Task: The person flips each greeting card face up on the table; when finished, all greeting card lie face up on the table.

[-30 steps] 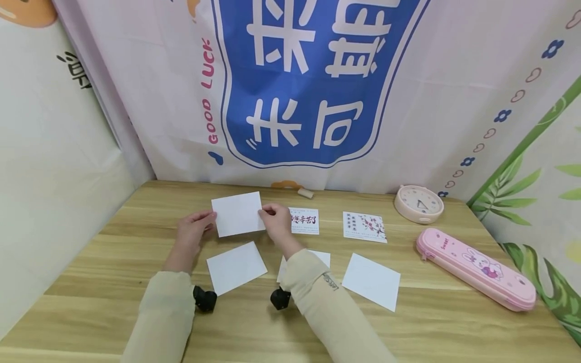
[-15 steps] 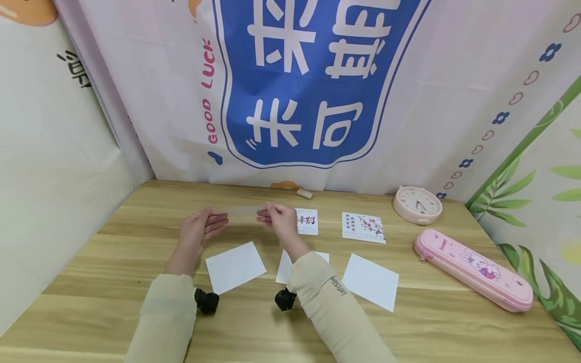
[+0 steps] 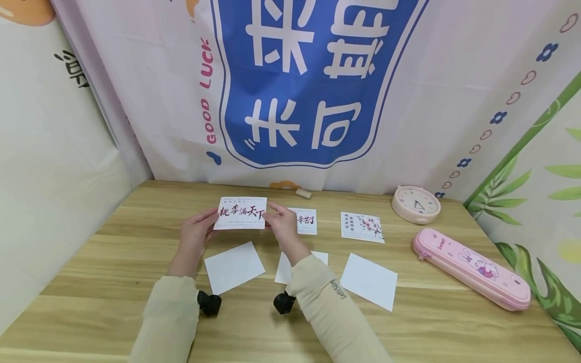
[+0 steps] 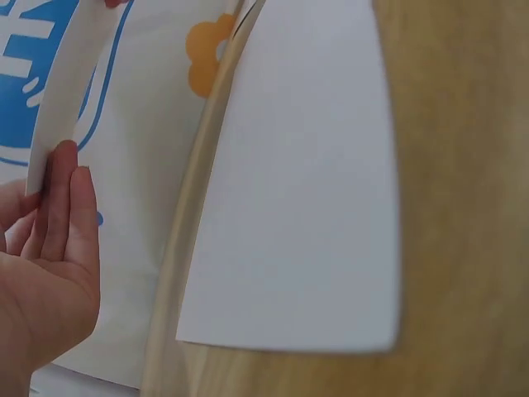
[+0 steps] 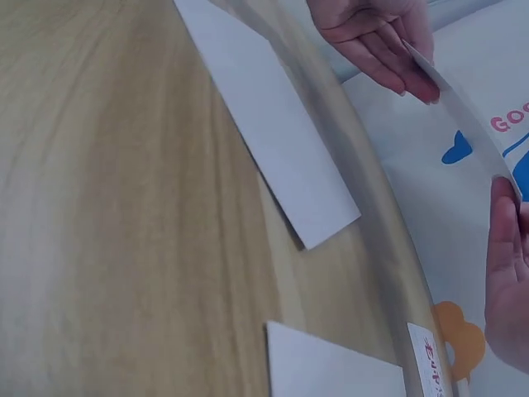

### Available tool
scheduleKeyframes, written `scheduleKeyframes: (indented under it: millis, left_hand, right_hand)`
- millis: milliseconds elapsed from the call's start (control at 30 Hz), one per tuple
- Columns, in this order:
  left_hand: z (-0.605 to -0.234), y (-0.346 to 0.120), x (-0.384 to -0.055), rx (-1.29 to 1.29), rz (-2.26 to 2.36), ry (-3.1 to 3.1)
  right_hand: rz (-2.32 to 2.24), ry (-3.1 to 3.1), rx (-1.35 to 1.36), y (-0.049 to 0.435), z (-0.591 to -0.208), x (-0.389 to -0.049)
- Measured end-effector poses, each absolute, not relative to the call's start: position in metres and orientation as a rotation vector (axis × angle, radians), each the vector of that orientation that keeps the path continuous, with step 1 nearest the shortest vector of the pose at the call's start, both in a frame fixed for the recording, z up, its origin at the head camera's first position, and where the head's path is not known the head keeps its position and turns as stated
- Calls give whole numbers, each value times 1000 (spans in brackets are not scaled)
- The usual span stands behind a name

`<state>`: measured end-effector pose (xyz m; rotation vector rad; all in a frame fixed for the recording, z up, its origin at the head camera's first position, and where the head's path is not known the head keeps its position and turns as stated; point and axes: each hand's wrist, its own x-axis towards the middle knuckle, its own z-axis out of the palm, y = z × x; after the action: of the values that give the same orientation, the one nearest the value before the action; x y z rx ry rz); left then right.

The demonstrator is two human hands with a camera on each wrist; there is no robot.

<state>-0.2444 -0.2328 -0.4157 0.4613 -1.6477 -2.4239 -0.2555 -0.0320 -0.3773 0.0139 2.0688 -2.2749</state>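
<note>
Item: red-lettered card (image 3: 241, 218), ctr-left of head view, raised above the tabletop (image 3: 91, 302). L hand (image 3: 194, 234) pinches its left edge, R hand (image 3: 286, 229) its right edge. Handling (est.): v. light, thin, semi-stiff stock; likely to bow if squeezed inward, crease at corners, slip if held loosely. Recommended hold: both short edges, approx. mid-height, light thumb/finger pinch.

Qty:
- Red-lettered card: 1 pc.
- 2nd lettered card (image 3: 306, 221), partly hidden by R hand: 1 pc.
- Blossom card (image 3: 363, 227), right of ctr: 1 pc.
- Plain white cards (image 3: 234, 267), lower ctr: 3 pcs., middle one partly hidden.
- Clock (image 3: 415, 204), right: 1.
- Pink case (image 3: 472, 269), lower right: 1.
- Beige cylinder (image 3: 303, 193), ctr: 1.
</note>
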Motion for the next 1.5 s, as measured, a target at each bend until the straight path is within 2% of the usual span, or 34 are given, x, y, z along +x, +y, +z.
scheduleKeyframes:
  millis: [133, 200, 400, 500, 767, 1067, 1500]
  left_hand:
    - [-429, -236, -254, 435, -2339, -1707]
    - [-420, -232, -247, 415, -2247, -1850]
    - [-384, -220, -221, 124, -1782, -2432]
    - [-378, -218, -218, 51, -1759, -2487]
    - [-382, -223, -220, 45, -1676, -2526]
    - [-387, -239, -224, 62, -1655, -2631]
    - [-390, -254, -232, 91, -1542, -2756]
  right_hand:
    - [-2280, 2153, -21, -34, -383, -256]
    - [-2283, 2151, -47, -35, -386, -258]
    - [-2131, 2237, -237, -38, -386, -258]
    - [-2020, 2317, -345, -38, -386, -258]
    - [-1874, 2378, -453, -45, -387, -260]
    - [-1807, 2431, -335, -56, -389, -263]
    - [-1710, 2477, -346, -66, -400, -266]
